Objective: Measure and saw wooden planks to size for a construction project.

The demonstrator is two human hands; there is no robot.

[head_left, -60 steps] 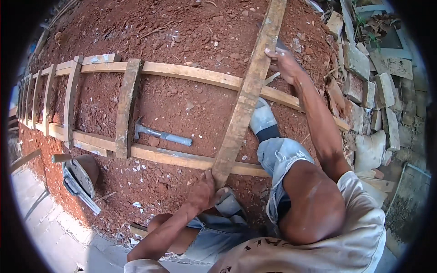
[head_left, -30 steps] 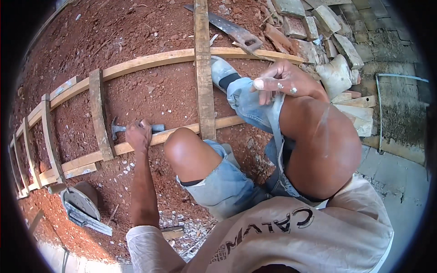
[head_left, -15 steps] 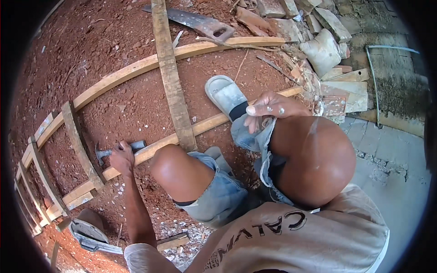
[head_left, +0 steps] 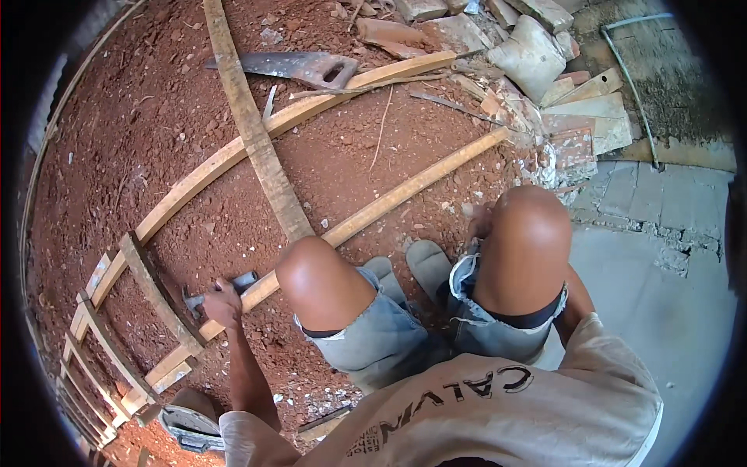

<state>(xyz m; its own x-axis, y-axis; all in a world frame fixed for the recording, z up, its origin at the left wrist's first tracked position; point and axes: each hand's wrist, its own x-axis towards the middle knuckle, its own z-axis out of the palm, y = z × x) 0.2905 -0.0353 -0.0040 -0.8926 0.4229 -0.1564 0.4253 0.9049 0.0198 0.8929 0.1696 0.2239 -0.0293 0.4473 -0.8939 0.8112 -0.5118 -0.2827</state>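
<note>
Hammer [head_left: 245, 281] is gripped in the left hand [head_left: 224, 304], the fingers closed around the middle of its handle; a dull metal head is shown at one end and a thick grey grip at the other. It is placed between the rails of the ladder-like timber frame [head_left: 412, 187], just beside the near rail; whether it is raised off the red soil [head_left: 226, 218] cannot be told. The right hand [head_left: 480, 222] is mostly hidden behind the right knee [head_left: 533, 233], on the frame's near side, and whether it is spread or closed cannot be told.

One hammer and one handsaw [head_left: 292, 67] are counted, the saw being laid beyond the frame's far rail, its grey blade crossed by one long plank [head_left: 253, 128]. Two rails are counted; the short crosspieces [head_left: 156, 288] are crowded too closely toward the frame's left end for counting. Two grey sandals [head_left: 427, 268] are worn on the frame's near side. Broken slabs [head_left: 529, 66] are heaped past its right end.
</note>
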